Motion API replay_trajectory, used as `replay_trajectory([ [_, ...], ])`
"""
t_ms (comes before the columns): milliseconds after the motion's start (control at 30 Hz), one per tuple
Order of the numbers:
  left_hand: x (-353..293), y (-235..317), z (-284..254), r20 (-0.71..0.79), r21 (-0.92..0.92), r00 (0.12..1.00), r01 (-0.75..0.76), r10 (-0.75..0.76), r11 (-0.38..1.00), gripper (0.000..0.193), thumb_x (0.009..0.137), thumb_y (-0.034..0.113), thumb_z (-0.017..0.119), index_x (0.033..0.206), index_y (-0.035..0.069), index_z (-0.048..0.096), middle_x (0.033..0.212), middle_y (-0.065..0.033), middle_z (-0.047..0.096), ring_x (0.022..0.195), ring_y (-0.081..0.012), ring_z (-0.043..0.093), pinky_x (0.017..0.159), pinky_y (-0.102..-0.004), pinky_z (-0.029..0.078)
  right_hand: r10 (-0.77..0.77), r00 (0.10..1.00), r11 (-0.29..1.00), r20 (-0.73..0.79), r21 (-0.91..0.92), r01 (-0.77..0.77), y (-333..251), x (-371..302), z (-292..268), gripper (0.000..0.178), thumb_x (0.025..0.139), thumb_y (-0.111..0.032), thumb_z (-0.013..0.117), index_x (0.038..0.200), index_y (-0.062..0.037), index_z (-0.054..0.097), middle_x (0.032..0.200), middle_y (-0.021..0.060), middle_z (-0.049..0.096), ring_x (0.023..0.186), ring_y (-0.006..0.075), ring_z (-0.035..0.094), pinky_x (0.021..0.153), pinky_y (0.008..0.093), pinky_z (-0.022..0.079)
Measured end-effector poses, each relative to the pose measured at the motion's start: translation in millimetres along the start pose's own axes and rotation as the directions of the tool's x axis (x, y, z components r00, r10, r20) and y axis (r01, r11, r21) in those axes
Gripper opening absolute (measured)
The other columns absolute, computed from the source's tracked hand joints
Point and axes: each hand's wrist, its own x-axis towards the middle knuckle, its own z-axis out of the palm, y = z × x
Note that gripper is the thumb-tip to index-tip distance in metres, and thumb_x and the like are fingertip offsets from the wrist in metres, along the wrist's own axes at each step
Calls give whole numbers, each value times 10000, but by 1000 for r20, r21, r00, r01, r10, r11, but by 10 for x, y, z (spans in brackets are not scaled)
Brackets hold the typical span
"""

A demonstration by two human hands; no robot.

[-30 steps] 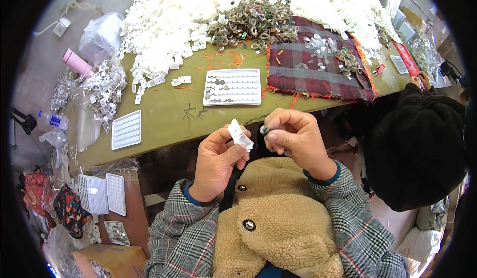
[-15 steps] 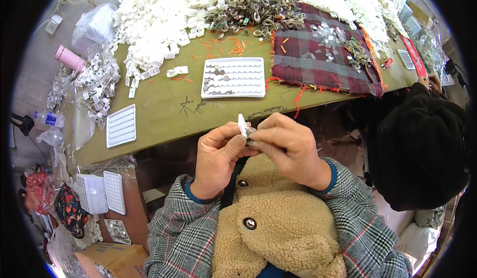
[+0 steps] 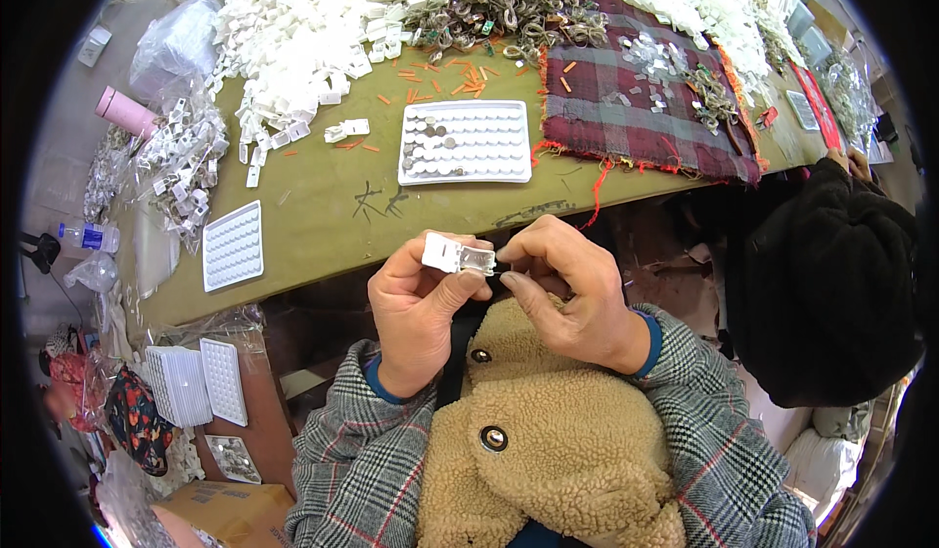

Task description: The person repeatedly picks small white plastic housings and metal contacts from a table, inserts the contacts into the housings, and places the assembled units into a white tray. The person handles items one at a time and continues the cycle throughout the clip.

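Observation:
Above my lap, my left hand (image 3: pixel 416 323) grips a small white hinged plastic case (image 3: pixel 443 252) between thumb and fingers. The case is unfolded, its hollow half facing up. My right hand (image 3: pixel 579 298) is closed in a loose pinch at the case's right end. Something thin and pale shows by those fingertips, too small to name. Beyond my hands, a white tray (image 3: pixel 499 142) with rows of hollows lies on the olive-green table (image 3: pixel 323 220). Small round silvery discs (image 3: pixel 428 139) sit in its left part.
White plastic pieces (image 3: pixel 293 39) are heaped at the back, beside coiled cables (image 3: pixel 509 5). Orange strips (image 3: pixel 474 83) lie scattered before them. A plaid cloth (image 3: pixel 636 127) covers the right part. Another white tray (image 3: pixel 234 245) lies left. A person in black (image 3: pixel 822 294) sits at right.
The white case has turned from edge-on to show its unfolded inside. My right fingers have shifted slightly right, to its end. My left hand has moved a little left.

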Motion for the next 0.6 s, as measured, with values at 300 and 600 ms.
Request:
replay_trajectory([
  [300,-87,38,65,38,58,998,-55,53,997,160,883,-6,699,1011,-31,607,1026,-117,648,732,-124,650,611,-244,556,-35,999,996,-13,-81,34,-50,-34,-11,159,755,66,681,868,15,581,789,117,542,648,214,592,568,313,487],
  [600,-133,30,124,99,97,990,-115,105,989,159,887,-20,688,1021,-36,604,1023,-120,645,774,-138,666,648,-256,580,73,997,997,-3,40,-73,-75,-85,-59,128,780,55,671,860,26,575,797,65,545,676,130,594,560,269,484],
])
